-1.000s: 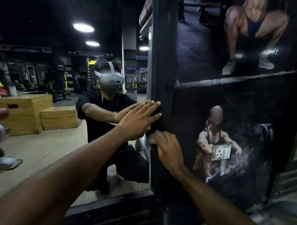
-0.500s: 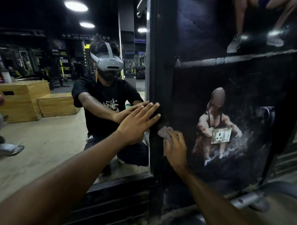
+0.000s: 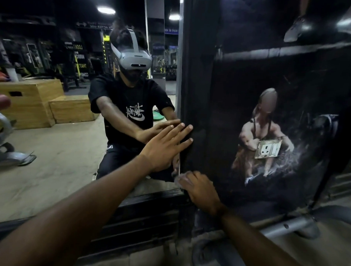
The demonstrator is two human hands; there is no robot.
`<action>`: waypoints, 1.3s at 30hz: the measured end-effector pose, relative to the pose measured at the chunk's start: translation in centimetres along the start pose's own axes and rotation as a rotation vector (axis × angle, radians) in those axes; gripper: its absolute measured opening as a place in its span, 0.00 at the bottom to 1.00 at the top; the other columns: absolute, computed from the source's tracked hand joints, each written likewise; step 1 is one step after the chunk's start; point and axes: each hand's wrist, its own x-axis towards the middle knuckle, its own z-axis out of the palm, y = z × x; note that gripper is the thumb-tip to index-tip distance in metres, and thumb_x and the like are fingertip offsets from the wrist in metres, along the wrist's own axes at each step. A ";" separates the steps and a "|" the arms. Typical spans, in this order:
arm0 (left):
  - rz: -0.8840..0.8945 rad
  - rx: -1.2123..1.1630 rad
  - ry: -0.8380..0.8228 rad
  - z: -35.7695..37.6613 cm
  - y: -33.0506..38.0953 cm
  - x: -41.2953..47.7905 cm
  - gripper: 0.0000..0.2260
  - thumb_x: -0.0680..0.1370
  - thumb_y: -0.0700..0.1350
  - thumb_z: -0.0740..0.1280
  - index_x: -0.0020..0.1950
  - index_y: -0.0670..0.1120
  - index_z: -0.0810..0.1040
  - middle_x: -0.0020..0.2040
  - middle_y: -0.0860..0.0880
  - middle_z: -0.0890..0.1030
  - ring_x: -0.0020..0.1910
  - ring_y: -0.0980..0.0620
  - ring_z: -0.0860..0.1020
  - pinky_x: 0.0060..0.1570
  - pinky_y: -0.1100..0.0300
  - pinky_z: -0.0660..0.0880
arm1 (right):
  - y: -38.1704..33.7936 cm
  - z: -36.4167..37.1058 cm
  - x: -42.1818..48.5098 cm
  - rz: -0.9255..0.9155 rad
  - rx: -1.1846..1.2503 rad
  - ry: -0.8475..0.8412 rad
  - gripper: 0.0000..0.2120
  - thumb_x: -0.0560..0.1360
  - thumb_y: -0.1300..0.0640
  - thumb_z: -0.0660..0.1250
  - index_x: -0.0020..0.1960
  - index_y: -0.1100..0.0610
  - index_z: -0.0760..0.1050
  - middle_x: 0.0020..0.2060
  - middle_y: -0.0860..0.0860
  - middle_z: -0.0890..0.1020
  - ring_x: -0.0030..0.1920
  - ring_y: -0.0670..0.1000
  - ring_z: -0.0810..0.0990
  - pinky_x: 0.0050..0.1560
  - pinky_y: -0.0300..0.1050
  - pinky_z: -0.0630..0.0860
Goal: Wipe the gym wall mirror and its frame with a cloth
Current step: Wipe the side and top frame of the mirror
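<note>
One big mirror (image 3: pixel 66 153) stands left of my grip, its dark frame (image 3: pixel 196 83) right under it. My left hand (image 3: pixel 164 148) lies flat there, fingers straight; just below, my right hand (image 3: pixel 202 191) clutches the cloth (image 3: pixel 180 178) against the frame.

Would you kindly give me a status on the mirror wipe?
Left hand flat on mirror edge. Right hand holds cloth low on frame. Nothing blocking.
</note>
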 end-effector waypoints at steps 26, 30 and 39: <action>0.015 0.002 0.047 9.7 7.2 -4.6 0.38 0.71 0.44 0.65 0.82 0.48 0.60 0.84 0.43 0.49 0.82 0.39 0.51 0.77 0.44 0.46 | -3.5 7.0 -9.0 0.426 0.179 -0.157 0.19 0.75 0.54 0.69 0.66 0.48 0.73 0.62 0.48 0.72 0.57 0.57 0.78 0.49 0.55 0.78; -0.001 -0.048 0.007 11.4 8.9 -5.8 0.44 0.67 0.43 0.71 0.82 0.47 0.59 0.84 0.42 0.49 0.82 0.40 0.51 0.77 0.45 0.50 | -3.6 5.3 -8.2 0.647 0.307 0.066 0.18 0.82 0.51 0.54 0.66 0.53 0.75 0.62 0.54 0.76 0.61 0.53 0.73 0.61 0.44 0.71; -0.031 -0.152 -0.159 13.7 10.7 -9.6 0.44 0.68 0.44 0.69 0.83 0.43 0.55 0.84 0.41 0.48 0.83 0.41 0.50 0.79 0.44 0.54 | -8.3 7.3 -7.7 1.046 0.569 0.114 0.13 0.80 0.62 0.65 0.65 0.59 0.75 0.60 0.55 0.78 0.59 0.56 0.79 0.59 0.47 0.74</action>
